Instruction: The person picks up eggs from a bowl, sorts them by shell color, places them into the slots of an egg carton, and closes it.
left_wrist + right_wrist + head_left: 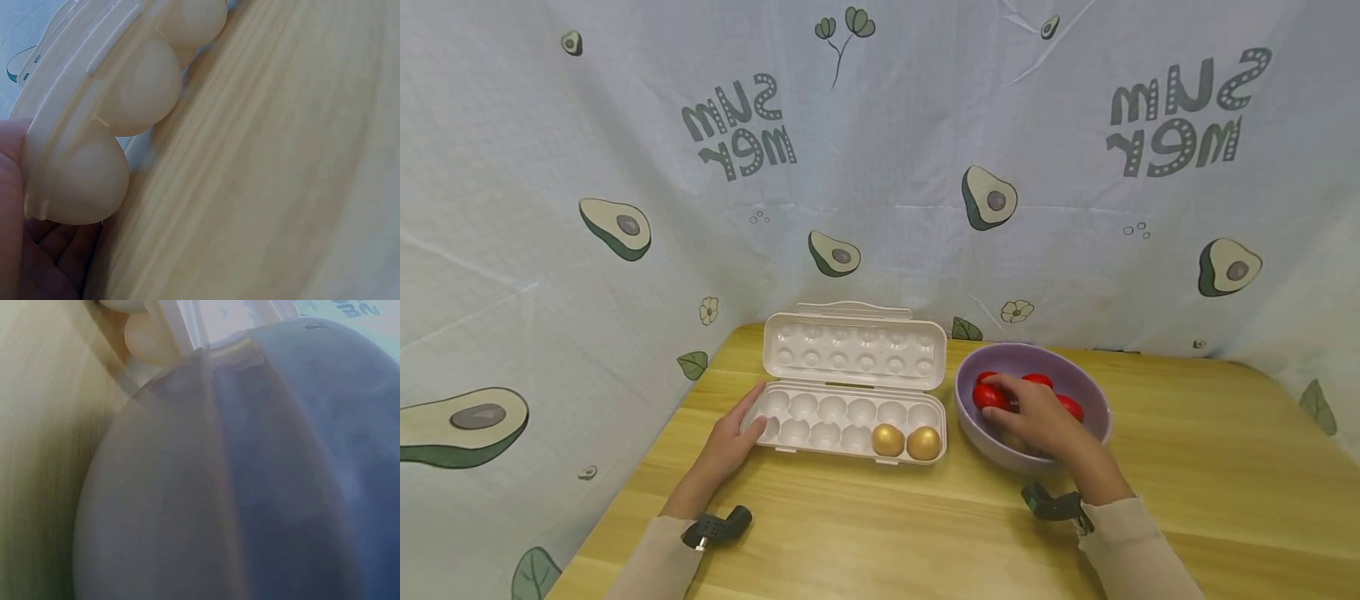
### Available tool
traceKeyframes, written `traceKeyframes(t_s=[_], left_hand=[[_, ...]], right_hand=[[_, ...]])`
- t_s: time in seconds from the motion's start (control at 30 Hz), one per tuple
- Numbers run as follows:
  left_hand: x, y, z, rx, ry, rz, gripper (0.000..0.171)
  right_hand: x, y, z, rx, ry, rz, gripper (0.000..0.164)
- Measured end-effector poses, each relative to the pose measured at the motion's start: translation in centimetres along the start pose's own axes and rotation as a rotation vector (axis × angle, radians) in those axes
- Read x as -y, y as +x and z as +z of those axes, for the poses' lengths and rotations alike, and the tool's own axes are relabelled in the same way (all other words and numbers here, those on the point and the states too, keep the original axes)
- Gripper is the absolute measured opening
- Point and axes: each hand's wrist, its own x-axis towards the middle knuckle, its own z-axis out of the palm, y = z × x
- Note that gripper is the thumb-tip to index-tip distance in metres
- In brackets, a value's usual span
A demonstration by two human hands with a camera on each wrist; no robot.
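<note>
An egg box (850, 385) of pale plastic lies with its lid raised at the back. Two golden eggs (887, 440) sit side by side at the right end of its front row. My left hand (727, 439) grips the box's left end; in the left wrist view the thumb is at the tray's side (81, 175) and fingers are beneath it. Inside the purple bowl (1086, 379), my right hand (1037, 414) holds a red egg (991, 397) between thumb and fingers. Other red eggs (1070, 407) lie there, partly hidden by the hand.
Both the box and the bowl stand on a wooden table (850, 517), the bowl just right of the box. A white curtain (895, 167) printed with avocados hangs behind and at the left. The right wrist view is mostly filled by the bowl's wall (156, 487).
</note>
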Motion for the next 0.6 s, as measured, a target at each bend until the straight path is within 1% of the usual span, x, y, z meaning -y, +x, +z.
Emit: traceKeyframes(t_s=[0.23, 0.6], left_hand=[[0.1, -0.02, 0.03, 0.0, -0.001, 0.002, 0.059], [-0.04, 0.0, -0.04, 0.003, 0.009, -0.008, 0.059]], right_hand=[[0.28, 0.01, -0.04, -0.041, 0.033, 0.023, 0.046], [0.89, 0.05, -0.4, -0.105, 0.07, 0.053, 0.051]])
